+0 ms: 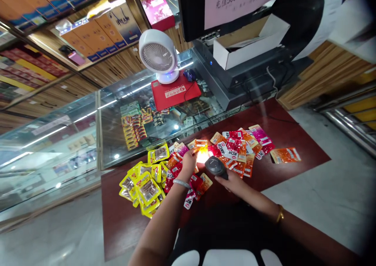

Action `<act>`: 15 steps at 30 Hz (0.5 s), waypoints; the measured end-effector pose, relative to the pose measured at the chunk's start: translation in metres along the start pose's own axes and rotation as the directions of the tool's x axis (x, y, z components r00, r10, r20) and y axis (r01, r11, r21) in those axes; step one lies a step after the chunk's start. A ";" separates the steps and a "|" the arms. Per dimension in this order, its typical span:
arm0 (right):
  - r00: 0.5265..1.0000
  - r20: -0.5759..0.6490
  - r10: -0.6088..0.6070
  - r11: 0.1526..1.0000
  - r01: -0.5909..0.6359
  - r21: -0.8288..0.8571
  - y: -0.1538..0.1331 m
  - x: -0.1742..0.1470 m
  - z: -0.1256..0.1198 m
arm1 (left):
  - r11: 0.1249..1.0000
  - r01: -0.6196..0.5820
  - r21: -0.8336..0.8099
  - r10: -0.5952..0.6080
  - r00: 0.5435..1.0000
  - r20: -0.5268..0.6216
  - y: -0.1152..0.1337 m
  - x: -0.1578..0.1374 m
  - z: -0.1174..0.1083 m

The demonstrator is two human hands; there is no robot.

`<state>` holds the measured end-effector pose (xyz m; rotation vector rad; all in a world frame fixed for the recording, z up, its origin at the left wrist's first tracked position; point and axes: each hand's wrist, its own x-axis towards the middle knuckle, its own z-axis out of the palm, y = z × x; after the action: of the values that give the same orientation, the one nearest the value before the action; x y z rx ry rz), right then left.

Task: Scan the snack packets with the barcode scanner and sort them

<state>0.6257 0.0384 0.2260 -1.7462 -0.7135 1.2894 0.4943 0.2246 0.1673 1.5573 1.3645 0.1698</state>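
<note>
My left hand (189, 165) pinches a small orange snack packet (201, 144), its fingers closed at the packet's edge. In my right hand (234, 182) is a dark barcode scanner (216, 166), whose bright light falls on the lower part of that packet. Yellow snack packets (148, 188) lie heaped left of my left hand. Red and orange packets are partly under and around my left wrist. Beyond the scanner, to the right, spreads another pile of red and orange packets (235, 146), with a single orange packet (285, 155) lying apart from it.
The packets lie on a dark red tabletop (123, 230). Behind it is a glass display counter (113, 137), bearing a white fan (159, 54), a red mouse pad (176, 96) and a mouse (189, 75). A white open box (235, 58) sits on black equipment (235, 82) at the back right.
</note>
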 end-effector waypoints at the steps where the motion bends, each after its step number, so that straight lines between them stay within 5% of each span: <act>1: 1.000 -0.010 0.002 1.000 -0.002 0.002 0.002 0.000 -0.001 | 1.000 -0.006 0.009 0.006 1.000 0.004 0.000 -0.001 0.001; 7: 0.996 -0.086 0.001 1.000 -0.001 0.001 0.014 -0.004 -0.011 | 0.998 -0.010 -0.056 0.018 0.989 0.149 0.011 -0.001 0.026; 10: 0.992 -0.122 0.030 1.000 -0.028 0.013 0.020 -0.008 -0.014 | 0.990 -0.140 -0.035 0.144 0.949 0.281 0.020 0.005 0.039; 13: 0.990 -0.113 0.081 0.997 -0.078 0.029 0.023 -0.011 -0.016 | 0.905 -0.286 0.315 0.244 0.955 0.166 0.026 0.014 0.032; 15: 0.990 -0.111 0.092 0.995 -0.088 0.036 0.024 -0.011 -0.017 | 0.772 -0.232 0.591 0.244 0.968 0.060 0.027 0.021 0.020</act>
<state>0.6375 0.0126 0.2130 -1.8281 -0.5530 1.2439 0.5326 0.2341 0.1675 2.2677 1.2948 -0.1082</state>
